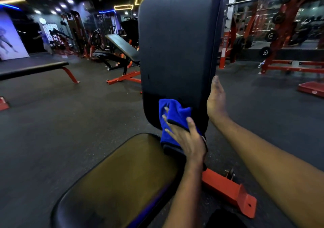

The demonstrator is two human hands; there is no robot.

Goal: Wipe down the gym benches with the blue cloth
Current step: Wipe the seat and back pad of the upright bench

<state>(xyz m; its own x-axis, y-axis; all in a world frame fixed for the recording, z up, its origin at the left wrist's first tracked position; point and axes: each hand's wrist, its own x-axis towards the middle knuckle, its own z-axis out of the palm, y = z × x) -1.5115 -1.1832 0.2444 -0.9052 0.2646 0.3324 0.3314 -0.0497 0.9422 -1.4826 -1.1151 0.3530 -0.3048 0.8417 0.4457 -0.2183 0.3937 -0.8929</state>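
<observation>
An adjustable gym bench stands right in front of me, with its dark backrest [177, 40] raised almost upright and its seat pad [122, 178] below. My left hand [185, 140] presses the blue cloth [172, 110] against the lower part of the backrest. Its fingers are spread, and the thumb pins a fold of the cloth that wraps over the hand. My right hand [216, 98] lies flat against the backrest's right edge, fingers straight and pointing up. The bench's orange base foot [231, 192] shows beneath my arms.
A flat bench [33, 68] stands at the left and an inclined bench [122, 47] on an orange frame behind it. Orange racks with weight plates [278, 34] fill the right background. An orange platform [312, 88] lies at the right edge. The floor is dark rubber.
</observation>
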